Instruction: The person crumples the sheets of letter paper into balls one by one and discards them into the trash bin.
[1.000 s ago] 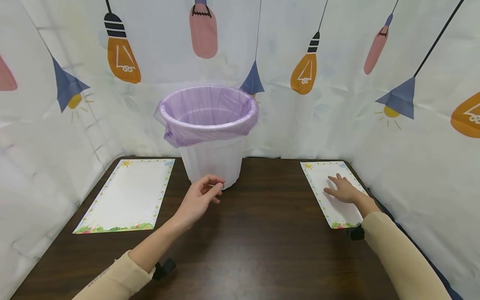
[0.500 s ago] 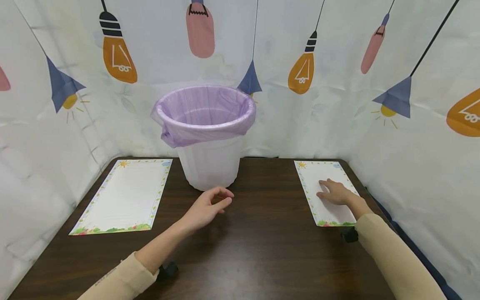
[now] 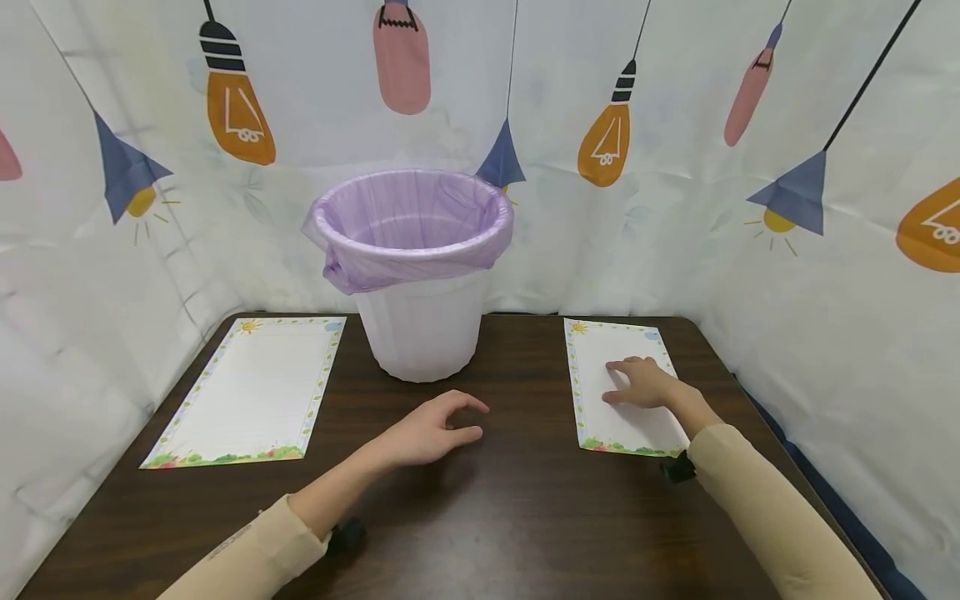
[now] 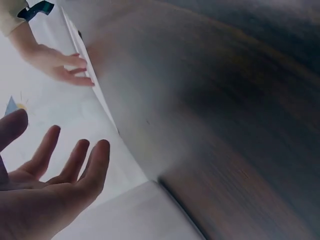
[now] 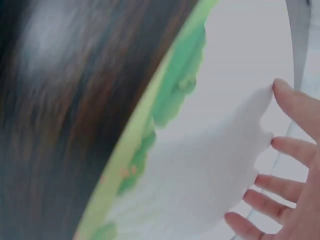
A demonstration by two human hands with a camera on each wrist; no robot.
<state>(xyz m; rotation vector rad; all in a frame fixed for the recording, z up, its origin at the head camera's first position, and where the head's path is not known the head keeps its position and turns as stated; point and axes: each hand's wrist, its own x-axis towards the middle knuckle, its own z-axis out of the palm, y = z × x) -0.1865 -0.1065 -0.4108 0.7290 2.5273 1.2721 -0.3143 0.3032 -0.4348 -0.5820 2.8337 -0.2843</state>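
The sheet lies on the right side of the table, the fingertips of my right hand touching it, fingers spread and fairly straight. My left hand is over the table between the two papers, fingers relaxed and apart from the thumb. Beyond it stands the bin with its purple liner; the other paper lies to the left.
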